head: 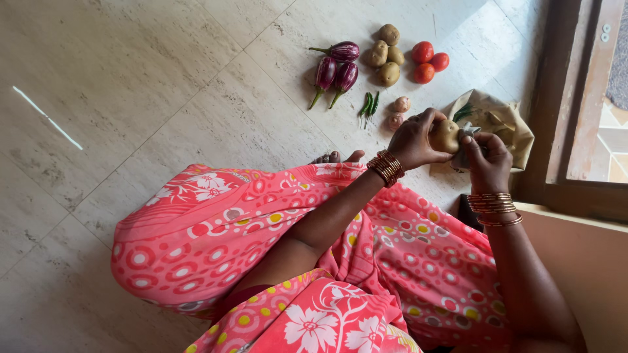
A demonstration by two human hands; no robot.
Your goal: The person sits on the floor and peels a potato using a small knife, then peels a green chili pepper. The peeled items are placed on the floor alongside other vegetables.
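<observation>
My left hand (pixel 413 140) grips a light brown potato (pixel 445 135) just above the floor. My right hand (pixel 487 162) is right beside it, fingers closed on a small greyish object (pixel 463 155) pressed against the potato; what the object is cannot be made out. Both wrists carry stacked bangles. Both hands hover over the edge of a crumpled brown paper bag (pixel 500 121). My lap below is covered in pink patterned cloth (pixel 216 235).
On the stone tile floor (pixel 131 98) beyond my hands lie three purple eggplants (pixel 335 68), several potatoes (pixel 386 52), three red tomatoes (pixel 428 60), green chillies (pixel 368 104) and two small onions (pixel 399 112). A wooden door frame (pixel 559 104) stands at the right.
</observation>
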